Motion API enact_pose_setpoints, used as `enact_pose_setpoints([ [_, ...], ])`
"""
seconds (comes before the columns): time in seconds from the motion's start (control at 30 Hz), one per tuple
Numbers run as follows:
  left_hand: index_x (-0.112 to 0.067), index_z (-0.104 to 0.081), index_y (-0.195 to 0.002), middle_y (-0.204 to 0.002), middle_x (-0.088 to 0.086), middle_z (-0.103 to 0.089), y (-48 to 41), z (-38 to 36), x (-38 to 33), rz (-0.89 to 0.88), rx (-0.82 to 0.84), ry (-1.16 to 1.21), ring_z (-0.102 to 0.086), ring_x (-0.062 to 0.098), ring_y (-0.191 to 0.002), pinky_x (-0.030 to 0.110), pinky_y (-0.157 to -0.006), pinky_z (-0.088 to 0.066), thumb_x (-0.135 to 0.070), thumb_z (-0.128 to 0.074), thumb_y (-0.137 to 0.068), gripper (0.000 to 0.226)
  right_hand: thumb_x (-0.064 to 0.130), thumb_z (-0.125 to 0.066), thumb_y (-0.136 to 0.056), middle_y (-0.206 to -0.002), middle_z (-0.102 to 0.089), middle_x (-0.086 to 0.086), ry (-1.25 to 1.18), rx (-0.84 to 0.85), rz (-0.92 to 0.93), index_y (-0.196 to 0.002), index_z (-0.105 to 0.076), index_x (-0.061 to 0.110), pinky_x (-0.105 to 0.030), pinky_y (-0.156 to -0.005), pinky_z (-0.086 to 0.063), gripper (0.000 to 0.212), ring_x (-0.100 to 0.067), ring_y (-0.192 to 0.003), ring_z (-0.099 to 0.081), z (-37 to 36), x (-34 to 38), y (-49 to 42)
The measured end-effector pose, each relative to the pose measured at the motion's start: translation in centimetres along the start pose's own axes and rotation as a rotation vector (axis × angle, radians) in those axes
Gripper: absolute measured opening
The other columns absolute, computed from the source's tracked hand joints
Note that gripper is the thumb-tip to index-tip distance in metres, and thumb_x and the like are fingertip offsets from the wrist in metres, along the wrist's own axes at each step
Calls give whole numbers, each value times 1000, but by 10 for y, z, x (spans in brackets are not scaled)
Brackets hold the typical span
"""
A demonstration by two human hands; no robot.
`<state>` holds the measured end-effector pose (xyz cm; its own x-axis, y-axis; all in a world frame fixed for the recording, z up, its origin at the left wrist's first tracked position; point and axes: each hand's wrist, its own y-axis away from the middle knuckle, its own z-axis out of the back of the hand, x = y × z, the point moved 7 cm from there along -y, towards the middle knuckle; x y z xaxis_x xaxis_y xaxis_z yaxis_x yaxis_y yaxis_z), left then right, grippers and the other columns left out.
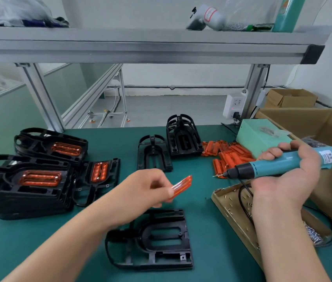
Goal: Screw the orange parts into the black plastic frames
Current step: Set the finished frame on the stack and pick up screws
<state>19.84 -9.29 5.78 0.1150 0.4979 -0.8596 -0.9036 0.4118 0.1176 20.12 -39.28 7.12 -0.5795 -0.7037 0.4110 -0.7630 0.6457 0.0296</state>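
A green table [201, 202] sits under an aluminium shelf [140, 47] on metal posts [41, 94]. Behind, a white wall [181, 76] meets a grey floor [161, 106]; cardboard boxes [291, 97] stand at the right.

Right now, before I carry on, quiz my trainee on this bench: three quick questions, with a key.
1. True or false: the orange part pinched by the left hand is already seated in the near black frame.
2. What does the right hand grip? A) pliers B) the blue electric screwdriver C) a cardboard box
3. Fill in: the finished frames, each with its orange insert, are stacked on the ____ side of the green bench.

Key: 1 false, it is held above the frame; 2 B; 3 left.
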Motion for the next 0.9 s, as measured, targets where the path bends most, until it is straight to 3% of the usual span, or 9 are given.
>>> enact_pose_setpoints([
  [0.1, -34, -70, -94, -117, -31, -69, 40, 6, 11, -44, -61, -175, -68, -2, -100, 30, -87, -52, -46, -73, -83, 17, 15, -68, -92, -85, -63, -1, 16, 20, -6, -104, -60, 14, -27, -63, -48, 15, -15, -66, -57, -3, -4, 4],
  [0.17, -41, -66, -100, -120, -35, -64, 56, 2, 14, -106, -77, -292, -63, -3, -105, 27, -88, -49, -43, -74, -85, 18, 15, -68, -92, -86, -63, -2, 31, 40, -9, -105, -60, 13, -27, -65, -47, 15, -16, -67, -57, -4, -7, 7],
  [0.27, -55, -50, -128, -122, -38, -53, 66, -6, 13, -213, -90, -449, -50, -8, -117, 13, -97, -40, -41, -73, -90, 47, 16, -68, -93, -89, -63, -3, 59, 74, -19, -110, -58, 13, -27, -68, -48, 19, -16, -70, -58, -6, -12, 11],
  [0.37, -54, -44, -136, -126, -38, -47, 65, -9, 13, -252, -92, -474, -45, -6, -121, 7, -102, -29, -38, -74, -91, 56, 17, -67, -94, -89, -62, -3, 73, 88, -20, -110, -58, 13, -27, -68, -47, 19, -16, -70, -57, -7, -15, 13],
  [0.53, -43, -57, -138, -128, -36, -44, 66, -12, 17, -258, -86, -499, -37, -10, -127, 3, -105, -21, -38, -73, -95, 47, 18, -65, -95, -90, -62, -3, 92, 111, -26, -110, -57, 13, -27, -68, -46, 18, -16, -71, -56, -9, -17, 15],
  [0.9, -40, -66, -126, -125, -35, -52, 69, -12, 15, -274, -121, -495, -46, -5, -126, 9, -106, -29, -29, -79, -90, 40, 17, -64, -97, -89, -61, -4, 109, 118, -34, -108, -57, 12, -28, -67, -45, 14, -16, -69, -56, -10, -19, 17],
])
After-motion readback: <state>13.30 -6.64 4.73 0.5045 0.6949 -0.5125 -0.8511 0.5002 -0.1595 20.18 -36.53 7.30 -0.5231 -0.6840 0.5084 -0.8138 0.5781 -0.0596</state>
